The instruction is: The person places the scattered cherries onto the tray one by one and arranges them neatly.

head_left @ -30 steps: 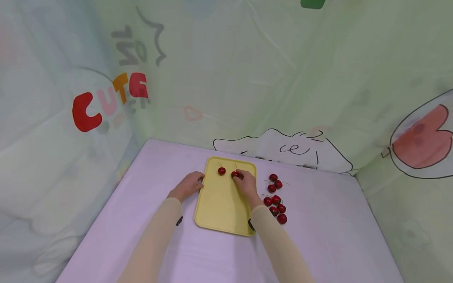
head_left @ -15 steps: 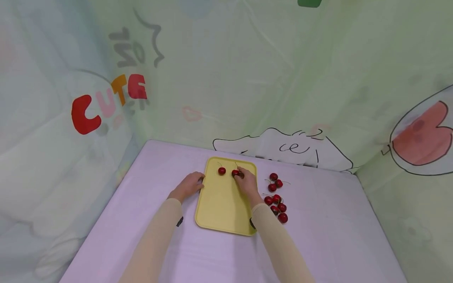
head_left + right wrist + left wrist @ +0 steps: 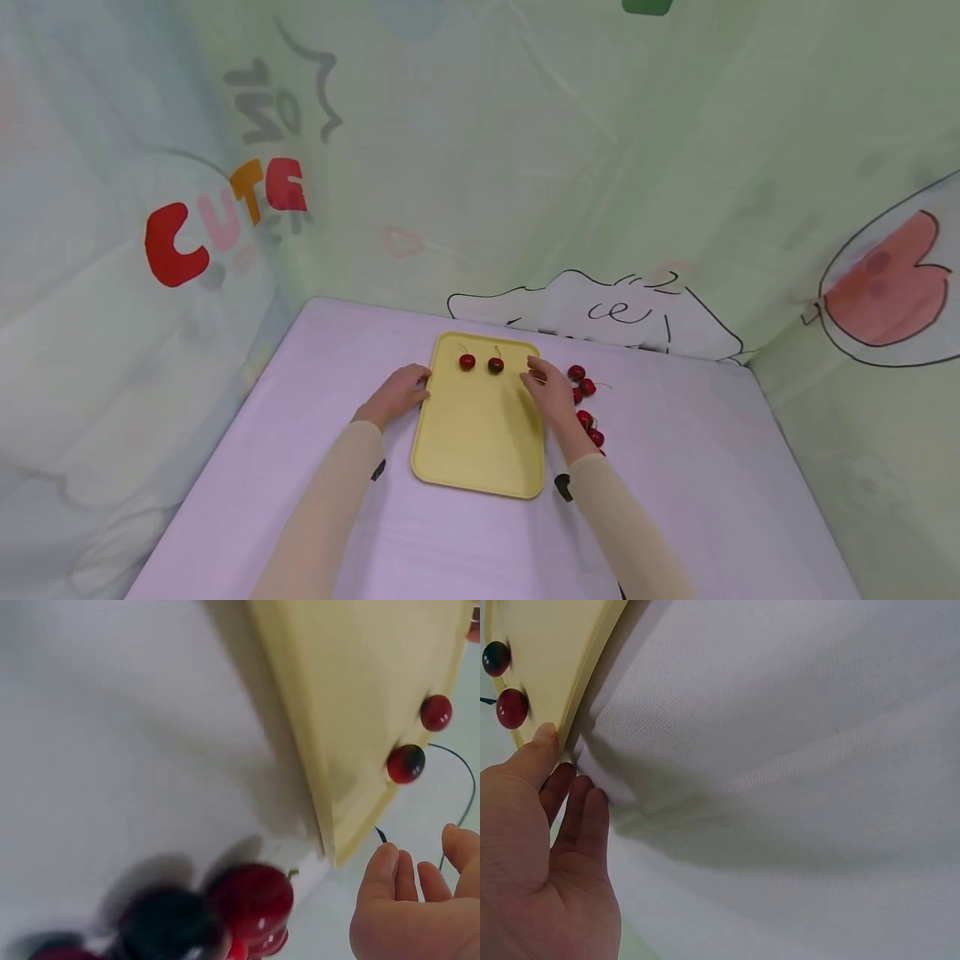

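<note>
A yellow rectangular tray (image 3: pixel 476 437) lies on the table, with two dark red stemmed cherries side by side near its far edge: a left cherry (image 3: pixel 467 362) and a right cherry (image 3: pixel 496 366). My left hand (image 3: pixel 393 397) pinches the tray's left rim; in the left wrist view its thumb (image 3: pixel 546 733) lies on the rim, with the fingers along the outer side. Over the tray's right edge hovers my right hand (image 3: pixel 553 395), holding nothing, its fingers loosely bent and apart from the thumb. In the right wrist view, both tray cherries stand clear of that hand.
Several loose cherries (image 3: pixel 576 373) lie on the table right of the tray, partly hidden behind my right hand and forearm. The pale lilac tabletop (image 3: pixel 697 467) is bordered by a printed cloth backdrop (image 3: pixel 480 167) at the back and sides.
My right hand has let go of the right cherry, leaving it on the tray, and has moved right towards the loose cherries. The left hand stays at the rim.
</note>
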The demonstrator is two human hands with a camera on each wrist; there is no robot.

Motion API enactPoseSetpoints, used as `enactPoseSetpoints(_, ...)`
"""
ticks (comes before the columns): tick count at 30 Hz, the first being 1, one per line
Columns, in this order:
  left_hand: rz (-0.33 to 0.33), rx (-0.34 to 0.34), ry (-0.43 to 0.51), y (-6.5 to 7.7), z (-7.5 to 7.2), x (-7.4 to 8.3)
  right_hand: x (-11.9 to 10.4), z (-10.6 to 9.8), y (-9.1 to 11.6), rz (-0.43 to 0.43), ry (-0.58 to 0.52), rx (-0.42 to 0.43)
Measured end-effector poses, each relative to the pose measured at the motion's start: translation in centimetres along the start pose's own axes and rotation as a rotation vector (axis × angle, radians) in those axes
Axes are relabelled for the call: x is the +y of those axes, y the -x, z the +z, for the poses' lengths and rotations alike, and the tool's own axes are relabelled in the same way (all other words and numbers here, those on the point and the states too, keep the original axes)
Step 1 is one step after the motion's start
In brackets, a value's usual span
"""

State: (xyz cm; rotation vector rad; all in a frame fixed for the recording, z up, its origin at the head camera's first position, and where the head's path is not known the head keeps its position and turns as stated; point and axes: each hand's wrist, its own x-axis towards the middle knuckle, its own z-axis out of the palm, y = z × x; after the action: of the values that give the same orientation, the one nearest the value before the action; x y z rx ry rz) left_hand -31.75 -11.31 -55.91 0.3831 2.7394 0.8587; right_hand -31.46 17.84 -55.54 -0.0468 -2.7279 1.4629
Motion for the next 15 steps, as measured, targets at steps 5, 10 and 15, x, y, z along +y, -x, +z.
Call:
enactPoseSetpoints(5,0.0,0.002,-0.005,-0.3,0.4,-0.3,0.2,-2.8,2.2,0.034,-0.01,0.054)
enactPoseSetpoints(10,0.035,0.029,0.002,-0.2,0.6,-0.5,0.7,-5.6,4.9,0.073,-0.012,0.11)
enactPoseSetpoints(15,0.022,0.022,0.019,-0.2,0.6,-0.5,2.8,-7.7,7.1,0.102,-0.01,0.195)
